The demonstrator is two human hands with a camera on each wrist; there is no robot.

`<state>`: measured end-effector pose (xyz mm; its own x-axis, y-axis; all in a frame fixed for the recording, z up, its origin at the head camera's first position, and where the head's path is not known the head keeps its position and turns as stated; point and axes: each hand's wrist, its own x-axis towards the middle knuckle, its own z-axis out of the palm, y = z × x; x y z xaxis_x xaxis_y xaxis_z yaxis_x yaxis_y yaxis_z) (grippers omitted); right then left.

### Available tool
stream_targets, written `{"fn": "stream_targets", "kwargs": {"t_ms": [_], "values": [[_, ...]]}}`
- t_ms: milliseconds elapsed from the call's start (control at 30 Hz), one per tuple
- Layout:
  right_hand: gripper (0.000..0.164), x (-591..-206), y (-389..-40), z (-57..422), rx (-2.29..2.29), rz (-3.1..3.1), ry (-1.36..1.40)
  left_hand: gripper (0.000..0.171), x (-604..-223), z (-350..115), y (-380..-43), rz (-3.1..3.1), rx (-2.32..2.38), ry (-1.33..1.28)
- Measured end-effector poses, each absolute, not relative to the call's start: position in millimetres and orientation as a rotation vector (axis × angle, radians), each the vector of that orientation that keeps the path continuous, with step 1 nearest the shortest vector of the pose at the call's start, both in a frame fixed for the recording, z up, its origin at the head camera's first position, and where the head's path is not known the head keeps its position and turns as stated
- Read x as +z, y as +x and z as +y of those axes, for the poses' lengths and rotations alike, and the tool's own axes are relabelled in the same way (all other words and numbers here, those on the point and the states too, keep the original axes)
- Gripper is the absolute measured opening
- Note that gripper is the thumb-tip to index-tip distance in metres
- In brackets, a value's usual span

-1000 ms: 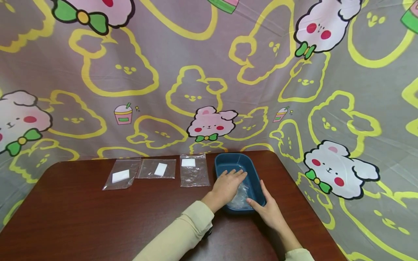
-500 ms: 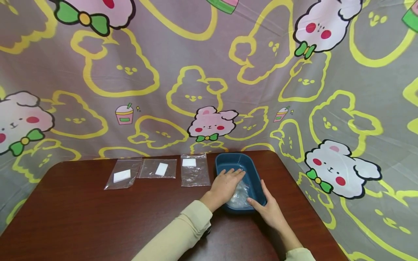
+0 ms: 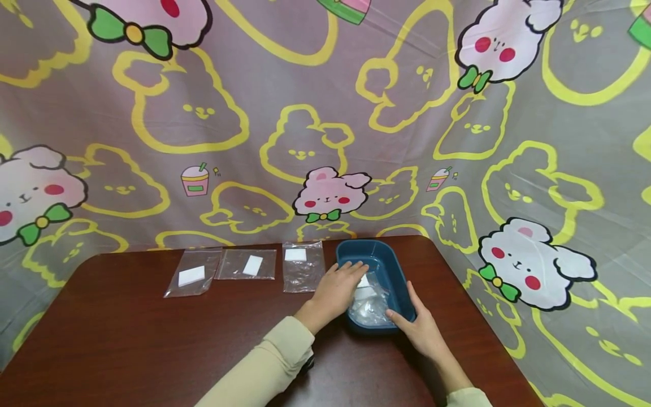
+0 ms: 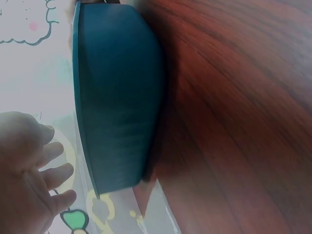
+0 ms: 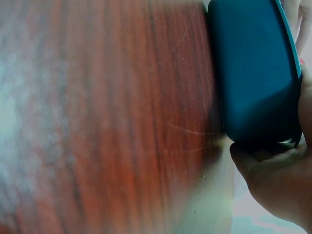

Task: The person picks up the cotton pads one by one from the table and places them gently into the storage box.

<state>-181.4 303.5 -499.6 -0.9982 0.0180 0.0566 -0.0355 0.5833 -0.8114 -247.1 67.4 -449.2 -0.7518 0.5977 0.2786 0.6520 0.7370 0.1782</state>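
Observation:
A deep blue plastic basin (image 3: pixel 394 270) stands on the table, with crumpled clear plastic bags (image 3: pixel 369 308) holding white pieces at its near end. My left hand (image 3: pixel 333 295) is over the basin's left rim, fingers extended and apart; in the left wrist view the left hand (image 4: pixel 29 178) shows beside the rim, holding nothing. My right hand (image 3: pixel 426 333) grips the right side near the front corner, thumb over the rim inside. The right wrist view shows the fingers of that right hand (image 5: pixel 275 183) against the basin's outer wall (image 5: pixel 258 68).
On the brown wooden table (image 3: pixel 168 345), left of the basin, lie three flat zip bags in a row: a left bag (image 3: pixel 185 289), a middle bag (image 3: pixel 231 265) and a right bag (image 3: pixel 304 278), each with a white rectangle inside. A patterned curtain (image 3: pixel 244 79) hangs behind and to the right.
My left hand has drawn back leftward from inside the basin to its left rim, uncovering more of the bags and a white piece. The right hand keeps its hold on the basin.

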Motion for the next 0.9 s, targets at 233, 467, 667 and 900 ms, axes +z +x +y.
{"fn": "stream_targets", "kwargs": {"t_ms": [233, 467, 667, 900], "values": [[0.100, -498, -181, 303, 1.400, -2.748, 0.004, 0.039, -455, 36, -248, -2.647, -0.557, -0.939], [0.100, -499, -180, 304, 1.388, -2.752, -0.009, 0.038, -462, 2, -252, -2.638, -0.601, -0.845], [0.100, -497, -179, 304, 1.390, -2.768, -0.029, 0.037, -471, -24, -257, -2.650, -0.607, -0.758], [0.100, -497, -180, 303, 1.394, -2.766, -0.011, 0.037, -479, -60, -261, -2.647, -0.623, -0.650]]}}
